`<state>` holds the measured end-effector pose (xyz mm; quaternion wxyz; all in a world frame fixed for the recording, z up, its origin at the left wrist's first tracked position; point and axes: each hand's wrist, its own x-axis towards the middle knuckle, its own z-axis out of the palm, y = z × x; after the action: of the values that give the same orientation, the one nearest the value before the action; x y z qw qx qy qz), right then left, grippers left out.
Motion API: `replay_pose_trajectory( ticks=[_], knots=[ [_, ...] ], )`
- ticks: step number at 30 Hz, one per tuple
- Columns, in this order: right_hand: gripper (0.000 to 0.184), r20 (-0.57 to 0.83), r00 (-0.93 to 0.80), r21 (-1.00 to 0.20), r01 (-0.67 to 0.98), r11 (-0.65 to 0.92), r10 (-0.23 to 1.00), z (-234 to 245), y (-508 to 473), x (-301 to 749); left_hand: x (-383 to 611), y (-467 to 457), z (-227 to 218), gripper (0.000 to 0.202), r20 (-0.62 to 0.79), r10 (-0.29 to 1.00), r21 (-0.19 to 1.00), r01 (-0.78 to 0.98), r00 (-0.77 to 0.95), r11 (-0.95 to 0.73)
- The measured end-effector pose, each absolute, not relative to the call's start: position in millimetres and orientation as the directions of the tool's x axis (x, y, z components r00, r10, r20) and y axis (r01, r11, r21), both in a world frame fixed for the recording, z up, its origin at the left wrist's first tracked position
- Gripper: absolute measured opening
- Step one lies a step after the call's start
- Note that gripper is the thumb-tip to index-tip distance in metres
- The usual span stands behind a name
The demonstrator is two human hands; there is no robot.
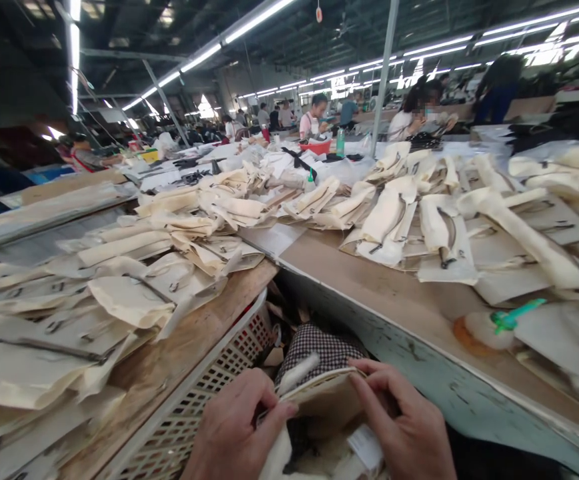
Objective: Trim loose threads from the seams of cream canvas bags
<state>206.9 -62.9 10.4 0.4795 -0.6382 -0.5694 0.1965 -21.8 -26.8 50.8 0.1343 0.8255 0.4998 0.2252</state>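
At the bottom middle, a cream fabric piece [327,393] is stretched between my two hands, its upper edge curving from one to the other. My left hand [242,423] pinches the left end of that edge between thumb and fingers. On the other side, my right hand [402,417] grips the right end, thumb and forefinger on the edge. A white label [365,447] shows on the inner side, with dark material beside it. Behind the piece lies black-and-white checked cloth [314,343].
A white plastic basket [209,387] stands at my left, beside a wooden table [179,337] piled with cream zippered pieces [129,293]. The right-hand table [329,267] carries more such pieces [384,220] and a green-topped bottle [484,330]. Several people work farther back.
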Motion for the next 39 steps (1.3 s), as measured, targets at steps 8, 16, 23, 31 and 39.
replay_pose_trajectory(
  ticks=[8,16,23,31,39],
  knots=[
    [0.029,0.243,0.306,-0.871,0.486,0.068,0.921,12.9,-65.5,204.8,-24.7,-28.6,54.2,0.024,0.212,0.872,0.434,0.757,0.441,-0.488],
    [0.027,0.279,0.242,-0.848,0.516,0.12,0.929,12.0,-64.4,205.7,-7.6,-4.0,86.4,0.008,0.007,0.641,0.161,0.632,0.767,-0.758],
    [0.027,0.27,0.289,-0.874,0.475,0.107,0.919,10.4,-64.7,205.2,10.1,11.8,87.4,0.02,-0.041,0.415,0.009,0.415,0.909,-0.91],
    [0.024,0.282,0.272,-0.894,0.424,0.149,0.92,13.4,-63.5,199.7,41.7,26.5,91.4,0.017,-0.068,0.361,0.044,0.364,0.93,-0.93],
    [0.015,0.199,0.235,-0.962,0.231,0.144,0.951,3.4,-46.8,197.5,31.4,36.1,70.3,0.018,0.047,0.382,0.081,0.378,0.923,-0.922]
  ],
)
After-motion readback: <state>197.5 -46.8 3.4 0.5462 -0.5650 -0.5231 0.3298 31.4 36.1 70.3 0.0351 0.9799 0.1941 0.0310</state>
